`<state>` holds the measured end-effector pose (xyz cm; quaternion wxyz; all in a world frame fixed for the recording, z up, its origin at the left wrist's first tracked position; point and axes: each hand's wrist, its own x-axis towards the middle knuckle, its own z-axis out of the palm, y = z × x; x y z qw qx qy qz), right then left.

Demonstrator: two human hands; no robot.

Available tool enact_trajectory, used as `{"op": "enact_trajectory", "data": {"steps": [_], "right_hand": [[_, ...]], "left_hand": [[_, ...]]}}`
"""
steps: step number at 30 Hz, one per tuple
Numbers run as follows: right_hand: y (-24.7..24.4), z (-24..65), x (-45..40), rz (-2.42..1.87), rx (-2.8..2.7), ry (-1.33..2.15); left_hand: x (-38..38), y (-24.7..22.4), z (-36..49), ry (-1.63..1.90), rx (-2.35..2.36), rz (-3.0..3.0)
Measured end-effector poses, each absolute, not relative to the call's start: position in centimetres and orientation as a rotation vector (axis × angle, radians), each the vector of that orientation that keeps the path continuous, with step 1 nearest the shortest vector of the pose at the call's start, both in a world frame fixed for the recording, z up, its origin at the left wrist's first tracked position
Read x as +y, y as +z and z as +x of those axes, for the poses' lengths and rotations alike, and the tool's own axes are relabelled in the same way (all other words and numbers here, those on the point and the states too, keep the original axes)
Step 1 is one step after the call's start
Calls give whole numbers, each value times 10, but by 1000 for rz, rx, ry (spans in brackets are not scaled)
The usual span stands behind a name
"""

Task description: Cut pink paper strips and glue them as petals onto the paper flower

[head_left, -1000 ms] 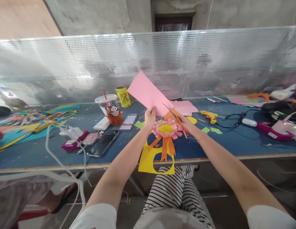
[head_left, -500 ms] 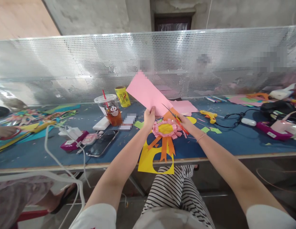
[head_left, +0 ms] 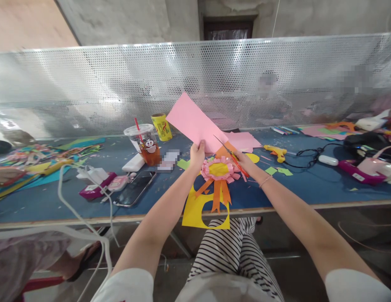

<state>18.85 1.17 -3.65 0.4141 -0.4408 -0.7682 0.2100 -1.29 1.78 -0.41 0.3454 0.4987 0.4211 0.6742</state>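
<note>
My left hand [head_left: 198,154] pinches the lower edge of a pink sheet of paper [head_left: 193,119], which is raised and tilted above the table. In my right hand [head_left: 243,161] are scissors [head_left: 235,158] with red-orange handles, their blades pointing up and left over the right end of the sheet. Whether the blades are cutting into it I cannot tell. Below both hands lies a paper rosette [head_left: 218,169] with a yellow centre, pink fringe and orange tails. Under it, a yellow sheet with round cut-outs [head_left: 190,214] hangs past the table's front edge.
To the left are a drink cup [head_left: 150,152], a yellow can [head_left: 162,127], a phone [head_left: 136,188] and cables. A yellow glue gun [head_left: 276,153] lies right, near green scraps [head_left: 284,171]. A perforated metal screen [head_left: 119,84] runs behind. Another person's hand [head_left: 6,175] is at far left.
My hands, the pink sheet and the scissors stay almost in place. At far left, the other person's hand has shifted slightly.
</note>
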Motion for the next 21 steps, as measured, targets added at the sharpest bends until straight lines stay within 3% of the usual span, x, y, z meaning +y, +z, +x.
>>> {"op": "enact_trajectory", "data": {"steps": [21], "right_hand": [[-30,187,4,-1281,-1967,336]], "left_hand": [[18,-2,-13,1753,1048,1258]]}}
